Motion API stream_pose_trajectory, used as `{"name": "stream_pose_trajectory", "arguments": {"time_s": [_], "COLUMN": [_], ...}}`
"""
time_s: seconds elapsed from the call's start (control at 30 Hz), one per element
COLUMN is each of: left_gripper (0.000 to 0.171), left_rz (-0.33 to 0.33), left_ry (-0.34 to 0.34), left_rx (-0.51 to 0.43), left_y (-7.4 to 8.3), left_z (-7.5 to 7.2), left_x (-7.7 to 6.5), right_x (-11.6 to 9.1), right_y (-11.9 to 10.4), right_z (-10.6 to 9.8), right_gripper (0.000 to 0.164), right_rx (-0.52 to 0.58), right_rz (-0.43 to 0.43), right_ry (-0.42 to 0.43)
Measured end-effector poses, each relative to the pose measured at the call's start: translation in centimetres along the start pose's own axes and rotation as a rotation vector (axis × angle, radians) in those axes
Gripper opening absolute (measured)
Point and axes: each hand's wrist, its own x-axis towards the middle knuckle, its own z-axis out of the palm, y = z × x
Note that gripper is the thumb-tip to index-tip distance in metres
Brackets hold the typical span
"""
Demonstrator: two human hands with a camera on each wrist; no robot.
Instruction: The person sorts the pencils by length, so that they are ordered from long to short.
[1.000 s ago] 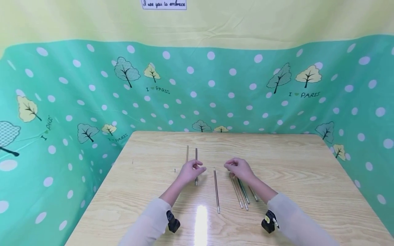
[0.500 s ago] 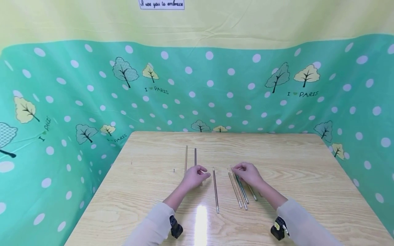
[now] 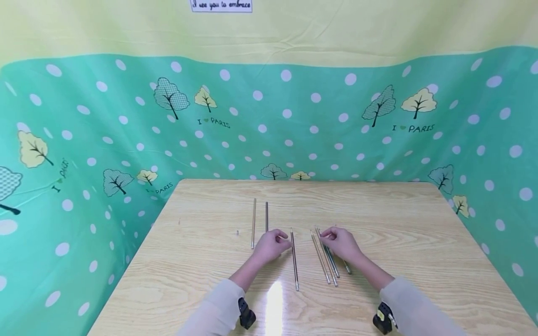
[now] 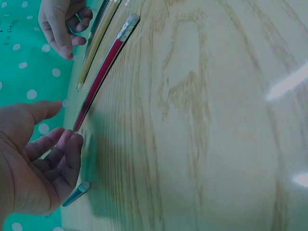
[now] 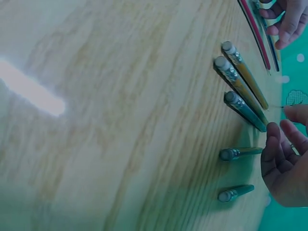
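My left hand [image 3: 271, 246] hovers at the upper part of a red-and-black pencil [image 3: 295, 261], thumb apart from the loosely bent fingers. In the left wrist view the pencil's far end reaches those fingertips [image 4: 74, 139]. My right hand [image 3: 342, 242] is over the far ends of a loose group of pencils. There a yellow pencil [image 3: 320, 259] lies beside another yellow pencil [image 5: 240, 89] and a green pencil [image 5: 246, 113]. The right wrist view shows the right thumb and fingers apart, close to the green pencil's far end. Eraser ends face me.
Left of my hands lie a tan pencil [image 3: 254, 224] and a dark pencil [image 3: 266, 217], the latter partly hidden by the left hand. A tiny piece [image 3: 237, 232] lies farther left. Two more pencils are by the right hand, one with a greenish barrel [image 5: 240, 192]. Polka-dot cloth [image 3: 286, 114] hangs behind the table.
My left hand has moved right and toward me, from the dark pencil to the red-and-black one. My right hand has shifted right and slightly nearer, uncovering the pencils' far ends.
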Motion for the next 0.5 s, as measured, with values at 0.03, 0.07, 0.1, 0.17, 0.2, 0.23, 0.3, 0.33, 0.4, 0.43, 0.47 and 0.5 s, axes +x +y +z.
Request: {"name": "stream_pose_trajectory", "arguments": {"time_s": [0.03, 0.07, 0.1, 0.17, 0.2, 0.23, 0.3, 0.33, 0.4, 0.43, 0.47, 0.5], "left_gripper": [0.032, 0.032, 0.033, 0.034, 0.034, 0.035, 0.036, 0.037, 0.037, 0.037, 0.037, 0.037], "left_rz": [0.002, 0.004, 0.009, 0.01, 0.004, 0.006, -0.002, -0.01, -0.022, -0.028, -0.036, -0.04], "left_ry": [0.003, 0.006, 0.01, 0.018, 0.02, 0.023, 0.025, 0.028, 0.034, 0.04, 0.045, 0.051], "left_rx": [0.009, 0.016, 0.025, 0.044, 0.052, 0.061, 0.071, 0.077, 0.092, 0.1, 0.106, 0.114], "left_y": [0.0, 0.0, -0.1, -0.1, -0.1, 0.0, 0.0, 0.0, 0.1, 0.1, 0.1, 0.1], "left_z": [0.1, 0.2, 0.4, 0.5, 0.6, 0.7, 0.9, 0.9, 1.1, 1.2, 1.2, 1.3], "left_x": [0.0, 0.0, 0.0, 0.1, 0.1, 0.1, 0.1, 0.0, 0.0, -0.1, -0.1, -0.1], "right_x": [0.0, 0.1, 0.0, 0.0, 0.0, 0.0, -0.2, -0.2, -0.3, -0.4, -0.4, -0.5], "right_y": [0.2, 0.3, 0.4, 0.6, 0.6, 0.6, 0.6, 0.6, 0.6, 0.6, 0.6, 0.7], "right_z": [0.1, 0.2, 0.3, 0.5, 0.5, 0.6, 0.7, 0.8, 1.0, 1.0, 1.1, 1.2], "right_gripper": [0.017, 0.017, 0.017, 0.017, 0.017, 0.017, 0.017, 0.017, 0.017, 0.017, 0.016, 0.016], "right_rx": [-0.014, -0.032, -0.053, -0.096, -0.117, -0.135, -0.158, -0.165, -0.172, -0.177, -0.183, -0.188], "right_rz": [-0.005, -0.013, -0.019, -0.03, -0.032, -0.034, -0.035, -0.036, -0.038, -0.04, -0.042, -0.044], "right_ry": [0.005, 0.01, 0.013, 0.025, 0.033, 0.036, 0.041, 0.044, 0.045, 0.044, 0.044, 0.045]}}
